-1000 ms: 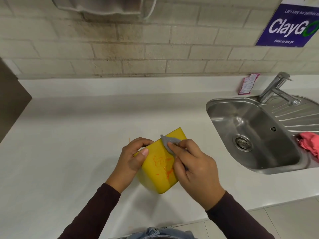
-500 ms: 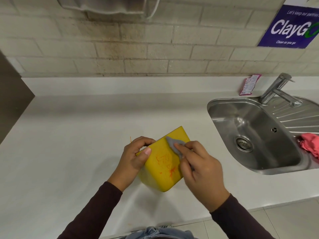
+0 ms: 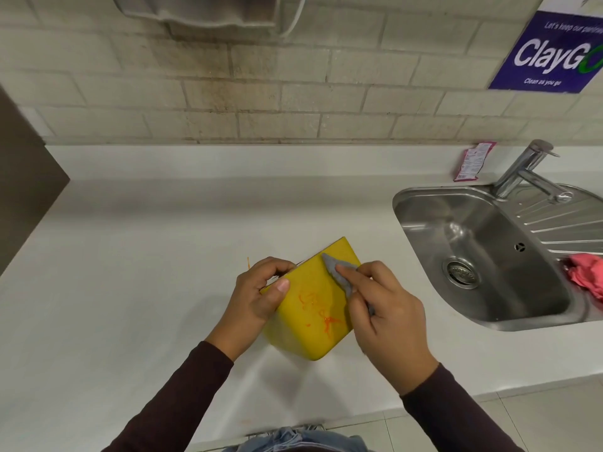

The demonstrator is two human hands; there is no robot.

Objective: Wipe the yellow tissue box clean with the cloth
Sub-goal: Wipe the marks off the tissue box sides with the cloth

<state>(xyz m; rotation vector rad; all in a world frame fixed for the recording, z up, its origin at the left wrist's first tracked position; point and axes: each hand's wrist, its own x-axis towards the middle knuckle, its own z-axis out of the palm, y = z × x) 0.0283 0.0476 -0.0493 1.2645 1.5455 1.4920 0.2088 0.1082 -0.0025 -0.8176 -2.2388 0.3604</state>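
Note:
The yellow tissue box (image 3: 310, 331) stands tilted on the white counter (image 3: 130, 288), one flat face turned up toward me with orange scribbles on it. My left hand (image 3: 257, 295) grips the box's left upper edge, thumb on the face and fingers curled over the rim. My right hand (image 3: 388, 318) pinches a small grey cloth (image 3: 336, 275) and presses it against the box's upper right part. Most of the cloth is hidden under my fingers.
A steel sink (image 3: 483, 256) with a tap (image 3: 525, 171) lies to the right, a pink rag (image 3: 587, 278) on its drainer. A small pink sachet (image 3: 473, 161) leans on the backsplash. A dark panel (image 3: 23, 197) borders the counter's left. An orange mark (image 3: 248, 263) is on the counter.
The box has turned a little, its far corner swinging right. My right hand with the cloth has shifted right and up along the face. The left hand keeps its grip.

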